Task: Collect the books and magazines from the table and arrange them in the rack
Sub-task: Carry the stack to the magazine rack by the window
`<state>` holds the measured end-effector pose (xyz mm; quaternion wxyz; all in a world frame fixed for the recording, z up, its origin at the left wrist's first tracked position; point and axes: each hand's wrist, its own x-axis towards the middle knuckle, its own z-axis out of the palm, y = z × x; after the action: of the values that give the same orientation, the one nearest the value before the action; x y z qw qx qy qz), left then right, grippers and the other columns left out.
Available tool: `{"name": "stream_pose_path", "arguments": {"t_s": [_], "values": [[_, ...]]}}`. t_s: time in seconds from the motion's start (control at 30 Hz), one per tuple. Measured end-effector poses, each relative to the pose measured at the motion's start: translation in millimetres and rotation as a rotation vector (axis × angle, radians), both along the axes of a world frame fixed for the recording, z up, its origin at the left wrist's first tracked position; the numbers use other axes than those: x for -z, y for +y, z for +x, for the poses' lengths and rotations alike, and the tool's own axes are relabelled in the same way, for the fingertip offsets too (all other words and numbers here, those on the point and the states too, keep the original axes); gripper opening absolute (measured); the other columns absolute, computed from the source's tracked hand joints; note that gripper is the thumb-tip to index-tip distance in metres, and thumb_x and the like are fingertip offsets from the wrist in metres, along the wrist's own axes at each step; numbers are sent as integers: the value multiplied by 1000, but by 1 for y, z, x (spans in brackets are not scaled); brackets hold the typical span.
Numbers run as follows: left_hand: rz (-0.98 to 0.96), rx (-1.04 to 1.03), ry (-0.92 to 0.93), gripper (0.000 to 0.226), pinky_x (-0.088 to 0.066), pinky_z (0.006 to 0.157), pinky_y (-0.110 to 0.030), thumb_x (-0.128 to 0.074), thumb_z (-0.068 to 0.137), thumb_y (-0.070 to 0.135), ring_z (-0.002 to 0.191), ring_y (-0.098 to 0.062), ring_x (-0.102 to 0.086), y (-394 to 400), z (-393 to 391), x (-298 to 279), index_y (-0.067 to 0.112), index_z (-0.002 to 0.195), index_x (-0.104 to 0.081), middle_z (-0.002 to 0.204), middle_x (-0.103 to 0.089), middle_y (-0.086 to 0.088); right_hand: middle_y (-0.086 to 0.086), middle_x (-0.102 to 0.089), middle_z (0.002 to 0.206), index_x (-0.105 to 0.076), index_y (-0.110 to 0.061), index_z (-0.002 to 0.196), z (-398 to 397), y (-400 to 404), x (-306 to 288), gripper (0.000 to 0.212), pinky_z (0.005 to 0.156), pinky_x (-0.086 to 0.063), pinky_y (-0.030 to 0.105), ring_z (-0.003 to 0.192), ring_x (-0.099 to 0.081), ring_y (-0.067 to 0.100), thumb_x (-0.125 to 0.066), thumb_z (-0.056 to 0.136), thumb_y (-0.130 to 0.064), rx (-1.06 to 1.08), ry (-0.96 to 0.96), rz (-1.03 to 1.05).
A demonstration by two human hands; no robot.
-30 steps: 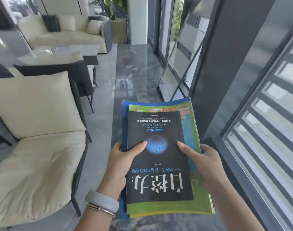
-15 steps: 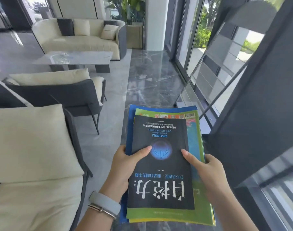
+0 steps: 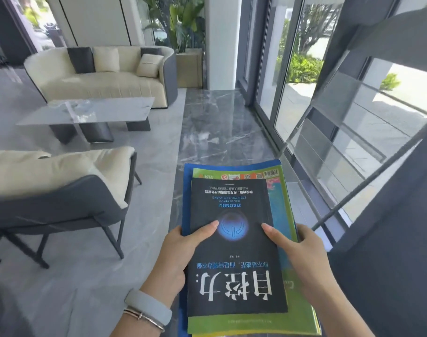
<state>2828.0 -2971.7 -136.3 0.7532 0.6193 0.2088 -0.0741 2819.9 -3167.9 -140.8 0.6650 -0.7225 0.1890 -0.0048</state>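
Head view: left hand at 7 o'clock and right hand at 5 o'clock both grip the book stack, thumbs pressed on the black cover.

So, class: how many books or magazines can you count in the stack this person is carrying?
3, maybe more hidden beneath: the black book on top, a green magazine under it, and a blue one at the bottom, showing along the left and far edges.
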Motion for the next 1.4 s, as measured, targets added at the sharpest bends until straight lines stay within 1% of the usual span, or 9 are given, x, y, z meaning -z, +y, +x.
{"name": "stream_pose_path", "arguments": {"t_s": [0.07,0.2,0.33,0.53,0.87,1.0,1.13,1.3,1.4], "values": [[-6,11,-2,26,-54,49,-24,-80,63,23,55,-16,-70,-2,58,-7,14,81,-64,63,-74,0,3,-66,99,-54,-15,115,57,-1,-8,56,78,-59,43,87,-70,25,-82,70,-32,13,-29,3],[-12,23,4,27,-57,57,-30,-80,63,23,63,-23,-71,-7,155,-18,13,84,-65,74,-75,-7,-2,-53,85,-40,-33,132,148,-3,-24,69,50,-47,17,71,-63,10,-79,76,-25,33,-109,-2],[-5,39,1,29,-57,62,-33,-80,61,24,70,-27,-71,-15,252,-14,13,84,-65,76,-76,-9,-3,-55,81,-38,-48,124,238,-9,-25,65,41,-45,11,63,-62,4,-77,77,-26,57,-132,-4],[-17,142,10,29,-58,69,-39,-81,61,23,75,-31,-71,-27,419,-2,12,85,-68,79,-76,-10,4,-63,84,-45,-44,118,387,-19,-7,57,39,-43,6,50,-63,-11,-78,77,-22,146,-144,6],[-36,423,21,42,-58,68,-40,-82,56,24,74,-32,-72,-95,666,-18,9,92,-65,81,-76,-14,5,-74,103,-50,-58,101,589,-77,-17,55,73,-61,48,74,-76,24,-83,69,-29,379,-131,-31],[-119,605,65,53,-59,68,-42,-78,52,24,75,-32,-70,-141,743,-13,8,100,-63,90,-74,-18,4,-74,90,-50,-57,98,641,-117,-17,52,73,-62,47,68,-76,22,-82,71,-25,509,-120,-31],[-193,759,140,55,-59,69,-42,-79,58,20,73,-30,-70,-199,814,1,4,108,-63,98,-71,-22,-1,-67,86,-46,-44,115,692,-167,-13,55,47,-54,18,52,-70,2,-77,78,-18,589,-160,-18],[-230,855,151,48,-58,66,-42,-77,59,15,69,-30,-70,-269,884,-6,7,105,-63,90,-72,-21,-1,-67,88,-42,-62,106,754,-227,-27,53,69,-58,36,73,-72,19,-75,80,-29,634,-134,-119],[-242,854,121,42,-59,63,-42,-76,58,12,66,-29,-70,-302,923,-12,11,98,-64,84,-73,-18,-1,-67,101,-43,-65,97,786,-252,-31,48,67,-58,34,83,-72,19,-73,81,-31,649,-150,-163]]}}
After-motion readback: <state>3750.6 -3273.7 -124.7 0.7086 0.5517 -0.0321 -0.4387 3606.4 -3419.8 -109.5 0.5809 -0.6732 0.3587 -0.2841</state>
